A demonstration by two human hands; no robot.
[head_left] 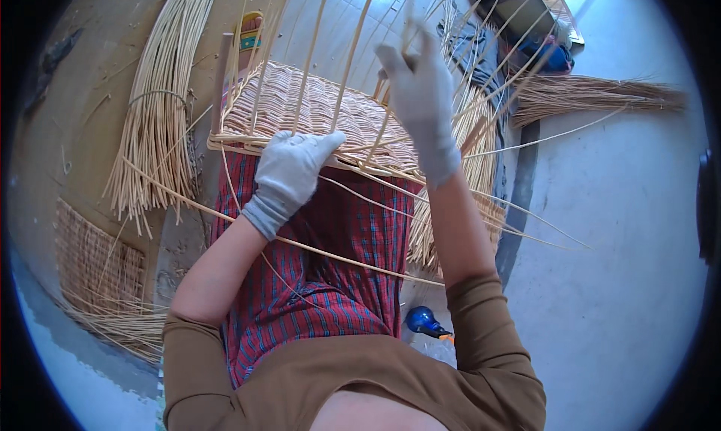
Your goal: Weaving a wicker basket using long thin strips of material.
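Note:
A half-woven wicker basket (289,99) rests over my knees, with long pale upright rods (351,52) rising from its edges. My left hand (289,170), in a white glove, is closed on the basket's near edge, its thumb lying along the rim to the right and its other fingers partly hidden. My right hand (422,93), gloved too, is raised above the basket's right side among the rods. Motion smears its fingertips, so whether a rod is between them cannot be made out. Loose rod ends (526,224) stick out to the right below it.
A tied bundle of wicker rods (161,100) lies at left, with a flat woven panel (101,258) nearer me. More rods lie on the right, including a brown bundle (593,99). A blue round object with a black neck (422,320) sits by my right thigh.

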